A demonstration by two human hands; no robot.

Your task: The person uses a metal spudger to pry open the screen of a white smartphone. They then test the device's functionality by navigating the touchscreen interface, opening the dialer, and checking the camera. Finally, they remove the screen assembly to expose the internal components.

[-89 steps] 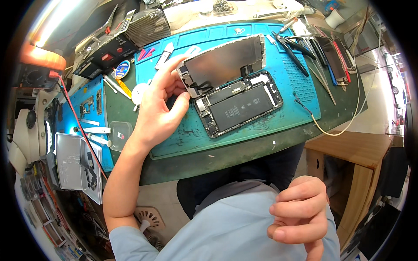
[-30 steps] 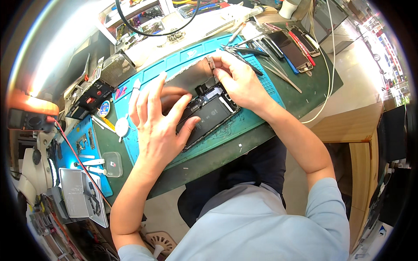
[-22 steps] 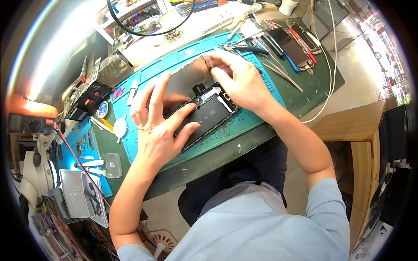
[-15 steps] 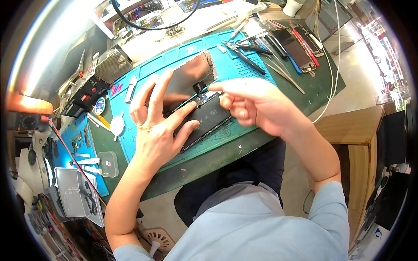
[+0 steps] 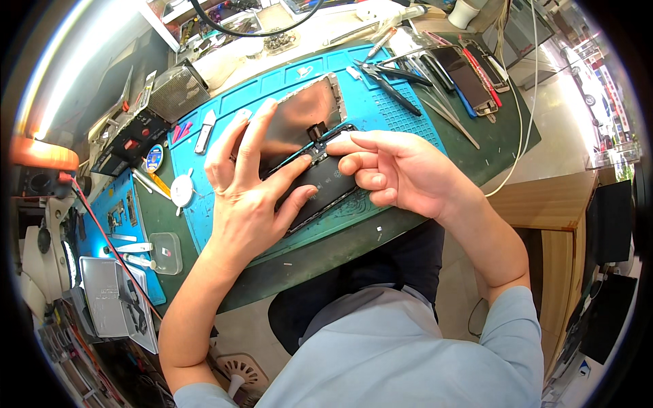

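An opened smartphone lies on the blue repair mat. Its dark body (image 5: 330, 182) is nearest me, and the display panel (image 5: 309, 102) lies folded out beyond it. A short black flex cable (image 5: 317, 131) runs between the two halves. My left hand (image 5: 246, 183) is spread over the phone, index fingertip on the small connector area and thumb on the body's battery. From the right, my right hand (image 5: 401, 166) has a fingertip at the same connectors, its other fingers curled. Whether a small part is between its fingertips is hidden.
Black-handled cutters (image 5: 391, 88) lie on the blue mat (image 5: 204, 224). Tweezers and a phone frame (image 5: 469, 78) are at the right. A white round dish (image 5: 182, 192), clear box (image 5: 165, 253) and grey case (image 5: 109, 299) lie left. A white cable (image 5: 520, 146) hangs at the right.
My right fingertips have moved from the body's upper edge onto the connector area, and the hand has turned slightly. My left hand stays on the phone. The whole view has shifted a little.
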